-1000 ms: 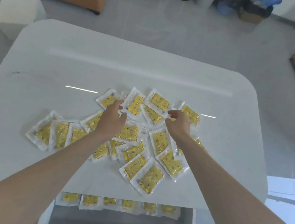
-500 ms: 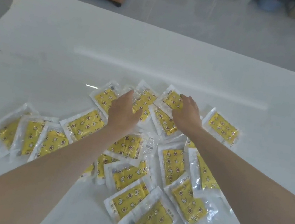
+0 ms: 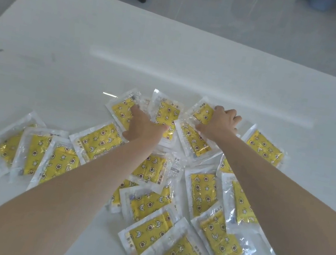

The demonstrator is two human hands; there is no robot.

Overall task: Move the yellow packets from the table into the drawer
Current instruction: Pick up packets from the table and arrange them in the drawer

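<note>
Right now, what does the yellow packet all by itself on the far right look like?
The far-right packet is a clear, crinkly plastic pouch. It has a wide see-through border around a shiny yellow inside, printed with little stars, moons and brown-centred flowers. It lies flat on the white table, turned slantwise. No hand touches it: the right hand is just to its left, on a neighbouring packet.

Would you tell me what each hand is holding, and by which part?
Right hand grips a far packet across its right end; left hand lies on the far-left packet, hold unclear.
</note>
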